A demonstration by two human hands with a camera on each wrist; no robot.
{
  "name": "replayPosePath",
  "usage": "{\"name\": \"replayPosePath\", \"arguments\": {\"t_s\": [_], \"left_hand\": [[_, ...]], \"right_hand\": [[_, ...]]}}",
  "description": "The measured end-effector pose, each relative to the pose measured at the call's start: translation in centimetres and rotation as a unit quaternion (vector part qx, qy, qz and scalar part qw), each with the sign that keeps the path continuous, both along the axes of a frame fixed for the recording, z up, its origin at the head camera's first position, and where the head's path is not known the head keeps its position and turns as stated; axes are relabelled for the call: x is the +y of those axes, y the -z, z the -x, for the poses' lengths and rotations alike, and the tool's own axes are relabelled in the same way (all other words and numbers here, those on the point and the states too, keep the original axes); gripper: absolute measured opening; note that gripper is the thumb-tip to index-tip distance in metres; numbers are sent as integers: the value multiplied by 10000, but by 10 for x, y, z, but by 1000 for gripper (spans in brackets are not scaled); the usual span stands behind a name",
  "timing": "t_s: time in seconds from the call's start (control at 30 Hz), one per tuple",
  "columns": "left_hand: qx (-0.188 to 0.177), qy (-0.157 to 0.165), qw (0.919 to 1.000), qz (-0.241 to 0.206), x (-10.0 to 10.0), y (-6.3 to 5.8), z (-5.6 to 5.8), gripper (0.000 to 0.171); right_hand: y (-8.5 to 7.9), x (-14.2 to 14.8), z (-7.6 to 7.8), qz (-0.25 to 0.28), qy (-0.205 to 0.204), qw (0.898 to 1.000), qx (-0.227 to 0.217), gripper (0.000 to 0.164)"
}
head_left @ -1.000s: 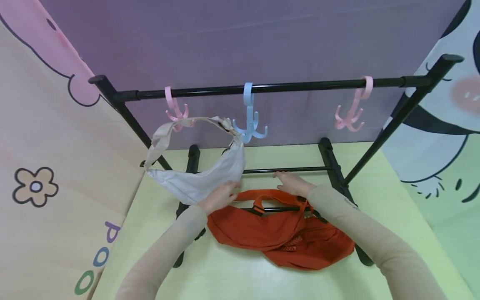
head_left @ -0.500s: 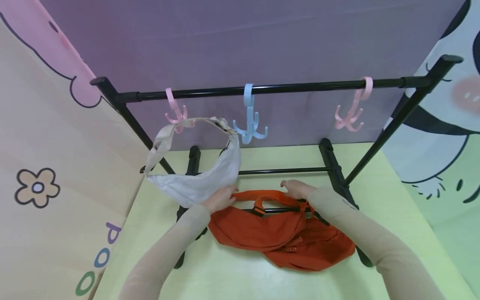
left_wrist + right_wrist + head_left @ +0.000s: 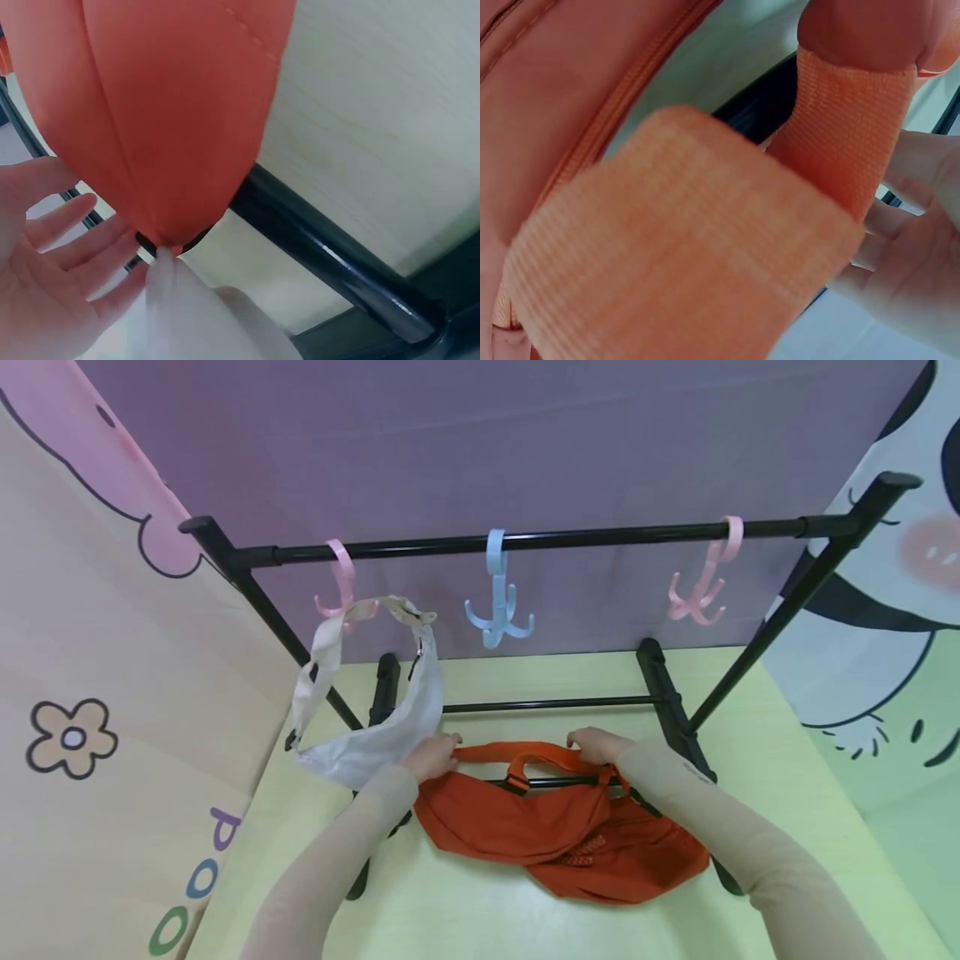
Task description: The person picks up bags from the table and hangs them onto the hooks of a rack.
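An orange waist bag (image 3: 517,827) lies over the rack's lower front bar, its strap (image 3: 536,750) looped behind. My left hand (image 3: 432,758) is at the strap's left end, beside a white waist bag (image 3: 397,731) hanging from the left pink hook (image 3: 342,577). The left wrist view shows its fingers (image 3: 82,255) loosely extended beside the orange bag's tapered end. My right hand (image 3: 600,745) is at the strap's right end. In the right wrist view its loosely spread fingers (image 3: 885,225) are partly hidden behind orange webbing (image 3: 682,240).
The black rack's top bar (image 3: 600,536) carries a blue hook (image 3: 498,597) in the middle and another pink hook (image 3: 705,577) at right. A low rear bar (image 3: 555,702) crosses behind the hands. Printed cloth walls enclose the pale green surface (image 3: 480,927).
The white bag has swung left and its pink hook has turned. My left hand has shifted slightly left; my right hand has drawn back from the rear bar to the orange strap.
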State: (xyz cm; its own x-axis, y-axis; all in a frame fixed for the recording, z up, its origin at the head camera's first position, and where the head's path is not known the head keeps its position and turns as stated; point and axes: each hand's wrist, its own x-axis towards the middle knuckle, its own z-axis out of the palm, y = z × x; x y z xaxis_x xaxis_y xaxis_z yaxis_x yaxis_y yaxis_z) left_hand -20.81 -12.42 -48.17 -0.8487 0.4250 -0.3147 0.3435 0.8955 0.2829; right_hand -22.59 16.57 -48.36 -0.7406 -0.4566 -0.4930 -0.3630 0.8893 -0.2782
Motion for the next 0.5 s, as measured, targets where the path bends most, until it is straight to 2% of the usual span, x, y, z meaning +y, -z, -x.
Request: {"name": "replayPosePath", "arguments": {"t_s": [0.07, 0.2, 0.23, 0.27, 0.3, 0.33, 0.43, 0.5], "left_hand": [[-121, -18, 9999, 60, -1, 1, 1, 32], [-433, -143, 9989, 95, -4, 6, 5, 21], [-507, -185, 9985, 81, -4, 7, 6, 18], [-422, -142, 9990, 23, -5, 12, 7, 15], [-312, -74, 9995, -18, -10, 30, 15, 14], [-124, 70, 9997, -200, -14, 40, 20, 10], [-97, -84, 9995, -279, -12, 43, 22, 7], [-202, -251, 9991, -292, -11, 44, 24, 7]], "right_hand": [[24, 7, 14, -54, -39, 10000, -25, 26], [110, 40, 57, 339, -534, 9966, 535, 23], [111, 41, 57, 358, -526, 9965, 545, 23], [103, 40, 53, 409, -526, 9961, 577, 22], [90, 37, 46, 435, -516, 9958, 618, 22], [71, 31, 36, 379, -427, 9968, 553, 21], [-11, 6, -6, 176, -128, 9992, 331, 21], [-25, 4, -14, 221, -142, 9987, 443, 18]]}}
